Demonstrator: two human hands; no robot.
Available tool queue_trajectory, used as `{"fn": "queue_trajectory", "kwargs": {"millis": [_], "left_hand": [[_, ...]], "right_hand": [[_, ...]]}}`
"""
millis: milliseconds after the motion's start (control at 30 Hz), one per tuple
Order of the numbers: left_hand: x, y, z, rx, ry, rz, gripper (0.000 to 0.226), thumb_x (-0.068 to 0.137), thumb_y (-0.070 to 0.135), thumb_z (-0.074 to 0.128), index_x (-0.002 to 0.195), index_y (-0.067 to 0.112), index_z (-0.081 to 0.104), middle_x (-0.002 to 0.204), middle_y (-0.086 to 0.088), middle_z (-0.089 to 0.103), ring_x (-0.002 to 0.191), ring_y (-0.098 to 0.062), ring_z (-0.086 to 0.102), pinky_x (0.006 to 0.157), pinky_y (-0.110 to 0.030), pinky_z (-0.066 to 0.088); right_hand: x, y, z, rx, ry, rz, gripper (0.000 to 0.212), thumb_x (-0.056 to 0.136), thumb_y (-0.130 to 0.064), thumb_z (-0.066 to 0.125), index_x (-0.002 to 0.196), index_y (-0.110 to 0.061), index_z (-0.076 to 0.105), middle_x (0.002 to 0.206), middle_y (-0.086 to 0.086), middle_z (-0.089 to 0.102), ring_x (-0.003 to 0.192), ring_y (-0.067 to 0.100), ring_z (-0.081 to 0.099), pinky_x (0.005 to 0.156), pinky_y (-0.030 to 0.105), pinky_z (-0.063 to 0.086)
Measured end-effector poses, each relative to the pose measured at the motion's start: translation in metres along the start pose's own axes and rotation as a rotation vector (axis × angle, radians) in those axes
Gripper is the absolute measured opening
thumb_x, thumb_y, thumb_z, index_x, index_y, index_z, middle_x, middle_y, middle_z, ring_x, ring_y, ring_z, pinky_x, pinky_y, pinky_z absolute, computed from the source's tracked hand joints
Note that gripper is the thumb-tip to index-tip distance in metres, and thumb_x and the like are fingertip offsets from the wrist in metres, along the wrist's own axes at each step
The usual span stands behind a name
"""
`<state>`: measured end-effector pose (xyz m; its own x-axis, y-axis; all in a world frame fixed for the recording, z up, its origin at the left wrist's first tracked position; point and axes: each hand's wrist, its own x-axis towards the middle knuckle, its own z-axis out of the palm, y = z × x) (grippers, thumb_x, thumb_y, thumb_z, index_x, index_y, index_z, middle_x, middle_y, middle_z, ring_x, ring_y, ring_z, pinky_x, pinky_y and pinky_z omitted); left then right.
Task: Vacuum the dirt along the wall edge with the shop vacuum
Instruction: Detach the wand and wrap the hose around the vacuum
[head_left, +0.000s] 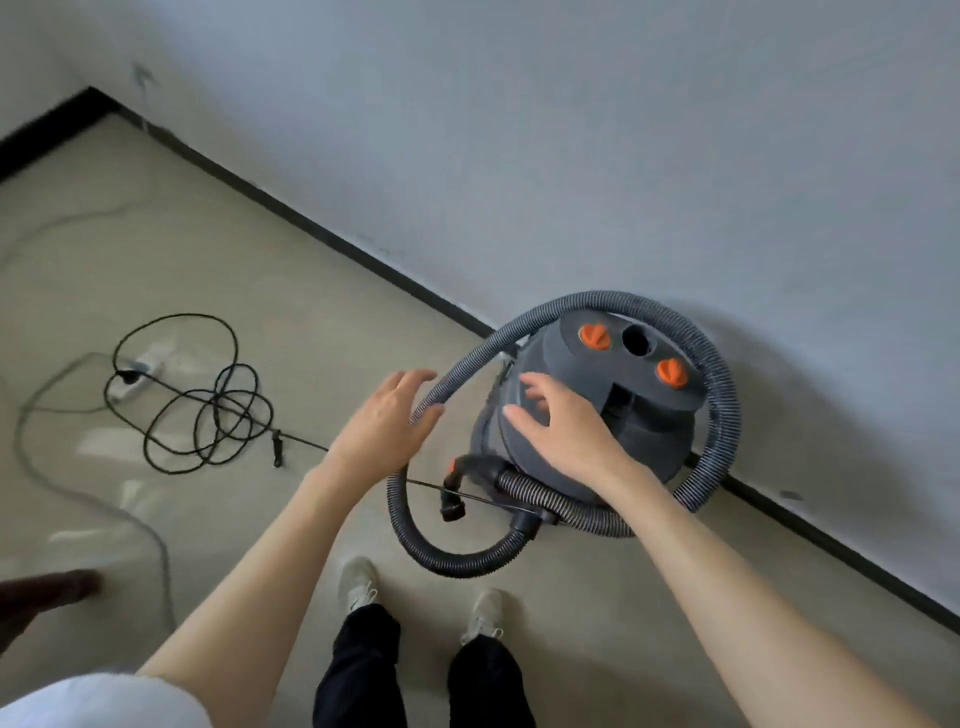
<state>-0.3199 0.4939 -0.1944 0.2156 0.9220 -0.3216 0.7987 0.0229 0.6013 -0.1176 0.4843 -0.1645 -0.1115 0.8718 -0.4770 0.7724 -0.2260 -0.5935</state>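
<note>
- Status: preparation stage. Judged from the layout, no vacuuming along the wall edge has begun; the work proper is still to be done.
- Shop vacuum (587, 410): grey drum unit with two orange knobs (595, 336) on its lid, standing on the floor (270, 291) close against the dark baseboard (332, 241) at the foot of the wall (571, 130).
- Hose (719, 395): ribbed, grey, looped around the drum from the far side to the near side. It is still coiled, not extended toward any working area.
- Nozzle end (453, 506): black fitting with an orange collar, lying on the floor just in front of the drum. It is not in either hand.
- Left hand (387, 423): fingers spread and nearly straight, at or just above the hose section left of the drum. Contact cannot be confirmed; nothing is grasped.
- Right hand (558, 428): fingers spread and relaxed over the near side of the drum lid. It holds nothing; whether the palm touches the housing cannot be told.
- Power cord (208, 405): black, lying in loose tangled loops on the floor to the left, running to a white power strip (136, 374). Whether the plug is seated is too small to tell.
- Dirt along the baseboard: not distinguishable at this resolution.
- Remaining steps, as a judgement: free the hose from the drum, take up the nozzle end, confirm power, switch on, then run the nozzle along the baseboard.
</note>
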Motion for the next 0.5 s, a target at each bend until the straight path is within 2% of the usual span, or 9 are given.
{"fn": "queue_trajectory", "kwargs": {"millis": [200,333,500], "left_hand": [[-0.027,-0.084,-0.103,-0.028,0.158,-0.085,0.047,0.097,0.034,0.045,0.141,0.017,0.037,0.140,-0.004,0.044,0.127,-0.019,0.043,0.102,-0.027,0.032],[-0.047,-0.181,-0.176,0.010,0.185,-0.164,0.049,0.098,0.037,0.043,0.143,0.018,0.034,0.139,-0.005,0.042,0.129,-0.021,0.040,0.103,-0.030,0.032],[-0.071,-0.299,-0.259,0.138,0.311,-0.256,0.052,0.096,0.036,0.046,0.143,0.015,0.035,0.143,-0.005,0.040,0.134,-0.026,0.033,0.108,-0.038,0.031]], "right_hand": [[0.046,-0.134,0.027,-0.247,-0.051,-0.190,0.057,0.097,-0.041,0.048,0.147,-0.020,0.032,0.147,0.004,0.042,0.134,0.021,0.040,0.108,0.037,0.033],[0.089,-0.240,0.080,-0.367,-0.086,-0.314,0.057,0.098,-0.041,0.046,0.148,-0.020,0.029,0.149,0.004,0.040,0.137,0.021,0.036,0.110,0.037,0.032],[0.147,-0.358,0.154,-0.521,-0.098,-0.467,0.059,0.098,-0.043,0.044,0.150,-0.021,0.025,0.152,0.002,0.035,0.137,0.022,0.034,0.110,0.037,0.030]]}}
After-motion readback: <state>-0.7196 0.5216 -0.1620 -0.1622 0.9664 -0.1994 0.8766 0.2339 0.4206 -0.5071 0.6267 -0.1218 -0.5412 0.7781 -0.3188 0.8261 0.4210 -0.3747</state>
